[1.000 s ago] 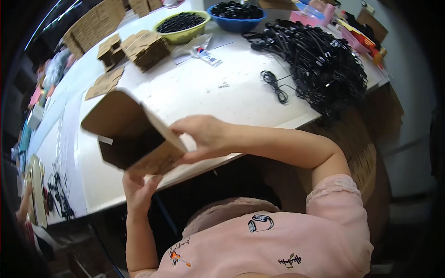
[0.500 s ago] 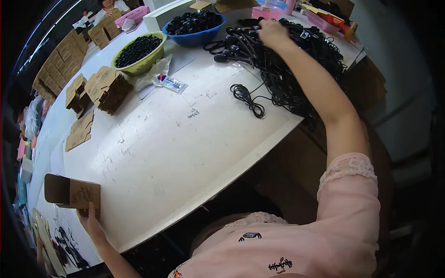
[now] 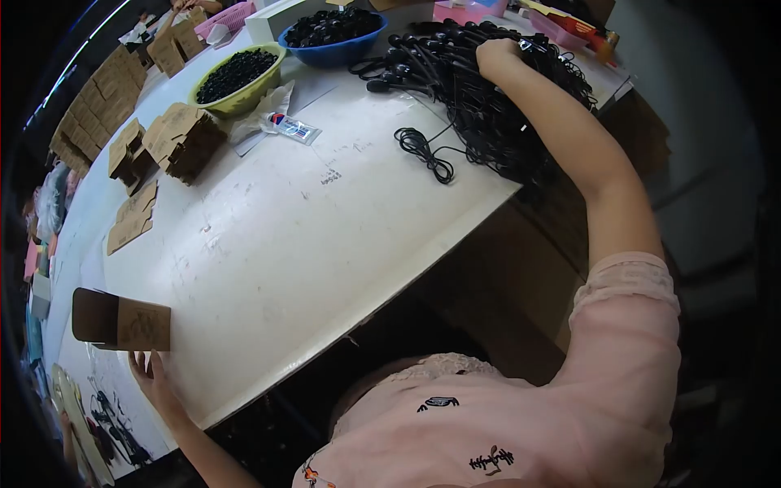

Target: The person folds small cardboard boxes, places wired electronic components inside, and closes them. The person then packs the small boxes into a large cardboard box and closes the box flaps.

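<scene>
An open cardboard box stands at the table's left front, its dark inside facing left. My left hand is at the box's lower edge with fingers apart, not wrapped round it; whether the fingertips touch it I cannot tell. My right hand is over a large pile of black corded devices with rounded heads at the far right. Its fingers are curled down into the pile, and what they hold is hidden. A coiled black cable lies at the pile's near side.
Behind stand a blue bowl and a yellow-green bowl of small black parts. Flattened cardboard boxes are stacked at left, near a blue-and-white tube. Another person's arm shows at the back. The table's front edge runs diagonally.
My right hand has shifted right across the cable pile. The left hand's fingers have come down off the box's side to its lower edge. The whole view has tilted slightly.
</scene>
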`<action>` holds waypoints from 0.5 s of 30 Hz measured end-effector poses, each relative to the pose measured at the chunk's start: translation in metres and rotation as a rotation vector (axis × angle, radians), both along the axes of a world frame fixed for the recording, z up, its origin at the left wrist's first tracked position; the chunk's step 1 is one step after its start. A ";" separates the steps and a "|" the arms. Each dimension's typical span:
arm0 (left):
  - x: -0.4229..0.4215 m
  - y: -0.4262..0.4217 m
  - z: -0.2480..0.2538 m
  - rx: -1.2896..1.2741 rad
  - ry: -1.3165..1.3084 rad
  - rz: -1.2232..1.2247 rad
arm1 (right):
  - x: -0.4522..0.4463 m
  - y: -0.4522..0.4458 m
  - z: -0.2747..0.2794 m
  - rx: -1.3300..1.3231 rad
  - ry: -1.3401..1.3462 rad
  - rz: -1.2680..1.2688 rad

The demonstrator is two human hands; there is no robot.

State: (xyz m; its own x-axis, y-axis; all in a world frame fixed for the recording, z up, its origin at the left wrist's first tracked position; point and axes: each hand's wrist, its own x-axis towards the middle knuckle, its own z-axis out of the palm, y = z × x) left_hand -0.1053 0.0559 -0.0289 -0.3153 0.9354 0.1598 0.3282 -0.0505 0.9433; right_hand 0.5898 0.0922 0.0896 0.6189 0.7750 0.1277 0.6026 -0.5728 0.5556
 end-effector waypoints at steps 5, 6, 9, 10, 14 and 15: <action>-0.019 -0.026 0.003 0.270 0.278 0.135 | 0.008 -0.025 0.028 0.333 0.164 0.041; -0.022 -0.031 0.009 0.346 0.363 0.153 | 0.007 -0.034 0.041 0.271 0.172 0.013; -0.010 -0.048 0.022 0.408 0.330 0.148 | 0.087 -0.031 0.052 0.519 0.127 0.267; -0.007 -0.053 0.025 0.425 0.309 0.139 | 0.103 -0.031 0.060 0.570 0.167 0.317; 0.010 -0.060 0.025 0.545 0.254 0.037 | 0.000 -0.080 0.128 1.154 0.090 0.252; 0.018 -0.063 0.027 0.542 0.231 0.018 | 0.011 -0.083 0.142 1.345 0.051 0.542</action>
State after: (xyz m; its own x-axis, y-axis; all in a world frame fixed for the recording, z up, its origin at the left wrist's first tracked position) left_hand -0.0876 -0.0068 -0.0019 -0.2303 0.6960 0.6801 0.5276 -0.4979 0.6883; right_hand 0.6008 0.0092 0.2319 0.3203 0.2246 0.9203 0.9127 -0.3332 -0.2363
